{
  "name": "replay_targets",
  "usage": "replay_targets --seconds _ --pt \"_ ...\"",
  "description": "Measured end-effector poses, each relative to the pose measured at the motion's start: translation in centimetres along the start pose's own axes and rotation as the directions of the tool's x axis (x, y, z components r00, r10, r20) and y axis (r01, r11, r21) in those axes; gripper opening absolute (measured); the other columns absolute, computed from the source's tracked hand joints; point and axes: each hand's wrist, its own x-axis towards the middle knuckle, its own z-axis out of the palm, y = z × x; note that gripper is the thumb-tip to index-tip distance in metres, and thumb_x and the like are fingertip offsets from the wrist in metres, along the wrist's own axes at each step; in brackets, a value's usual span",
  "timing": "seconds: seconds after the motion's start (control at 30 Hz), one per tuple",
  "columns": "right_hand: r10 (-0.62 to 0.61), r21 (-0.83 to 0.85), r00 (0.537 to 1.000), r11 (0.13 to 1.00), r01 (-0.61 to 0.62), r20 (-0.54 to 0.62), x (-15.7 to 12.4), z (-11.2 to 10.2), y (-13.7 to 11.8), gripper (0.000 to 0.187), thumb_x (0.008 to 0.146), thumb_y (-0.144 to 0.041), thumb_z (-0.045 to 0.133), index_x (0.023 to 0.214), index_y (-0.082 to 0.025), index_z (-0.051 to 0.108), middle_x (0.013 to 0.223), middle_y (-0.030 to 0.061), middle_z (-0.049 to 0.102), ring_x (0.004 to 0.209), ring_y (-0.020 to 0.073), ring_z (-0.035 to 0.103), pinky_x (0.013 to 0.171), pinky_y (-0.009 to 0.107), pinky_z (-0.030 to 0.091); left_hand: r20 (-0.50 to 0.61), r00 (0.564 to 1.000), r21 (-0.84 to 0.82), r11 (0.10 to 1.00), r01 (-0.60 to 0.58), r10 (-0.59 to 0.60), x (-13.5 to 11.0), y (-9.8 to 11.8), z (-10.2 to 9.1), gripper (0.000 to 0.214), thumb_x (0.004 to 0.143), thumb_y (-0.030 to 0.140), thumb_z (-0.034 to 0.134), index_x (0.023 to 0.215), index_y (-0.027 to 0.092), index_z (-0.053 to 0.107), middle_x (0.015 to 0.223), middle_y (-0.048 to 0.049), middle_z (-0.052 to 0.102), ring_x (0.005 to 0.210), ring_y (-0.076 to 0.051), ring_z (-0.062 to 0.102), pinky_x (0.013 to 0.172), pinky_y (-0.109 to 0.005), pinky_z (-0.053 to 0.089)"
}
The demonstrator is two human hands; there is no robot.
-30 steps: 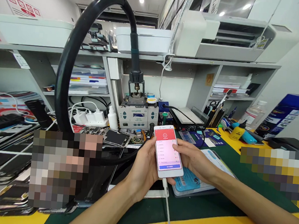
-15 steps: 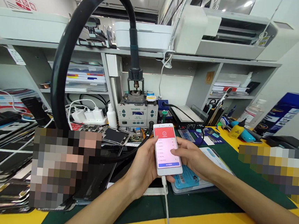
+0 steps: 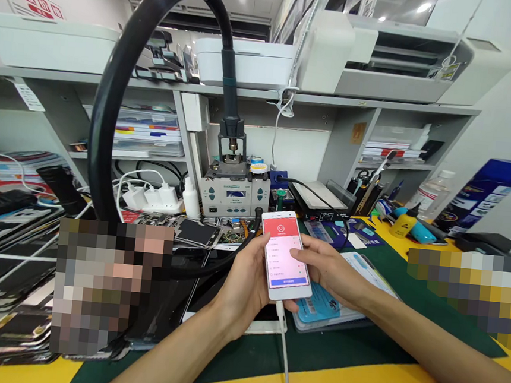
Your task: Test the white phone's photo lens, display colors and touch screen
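A white smartphone sits upright-tilted above the bench, clamped in the left hand, whose fingers wrap it from behind and whose thumb lies along its left edge. The right hand cups the right edge, thumb laid on the screen. The display is lit, w/ a red header, a pale list and a blue bar at the bottom. A white cable runs from the phone's base toward the near yellow edge strip. Green mat lies bare in front of the hands. Just under the right hand is a blue-labelled pack. Phone parts crowd the left side. Behind stands a hot-air station, its black hose looping high, and beyond that a grey shelf.
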Motion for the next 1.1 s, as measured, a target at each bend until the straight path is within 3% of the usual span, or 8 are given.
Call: replay_targets --seconds 0.37,0.7,1.1 --pt "-0.003 0.03 1.0 1.0 0.003 0.019 0.01 0.09 -0.25 0.045 0.079 -0.029 0.067 0.12 -0.015 0.058 0.093 0.0073 0.073 0.069 0.0167 0.065 0.062 0.029 0.049 0.001 1.0 -0.007 1.0 -0.001 0.001 -0.11 -0.11 -0.1 0.049 0.094 0.051 0.043 0.129 0.02 0.058 0.103 -0.012 0.067 0.082 -0.022 0.066 0.057 -0.027 0.054" --pt "-0.08 -0.021 0.987 0.996 0.084 0.136 -0.41 -0.45 -0.11 0.056 0.073 -0.013 0.067 0.127 -0.016 0.054 0.096 0.0068 0.073 0.073 0.0163 0.065 0.063 0.027 0.047 0.005 1.0 0.009 1.0 -0.006 0.006 -0.23 -0.01 0.02 0.049 0.095 0.051 0.04 0.127 0.019 0.059 0.101 -0.0124 0.067 0.077 -0.021 0.066 0.056 -0.027 0.055" --pt "-0.005 0.028 1.0 1.0 0.005 0.024 -0.29 0.11 -0.23 0.045 0.086 -0.039 0.065 0.125 -0.017 0.058 0.092 0.0078 0.072 0.07 0.0173 0.065 0.062 0.03 0.049 -0.009 1.0 -0.013 1.0 -0.006 0.006 -0.14 0.04 0.2 0.047 0.096 0.047 0.041 0.132 0.02 0.055 0.102 -0.0108 0.067 0.084 -0.021 0.066 0.06 -0.026 0.055"
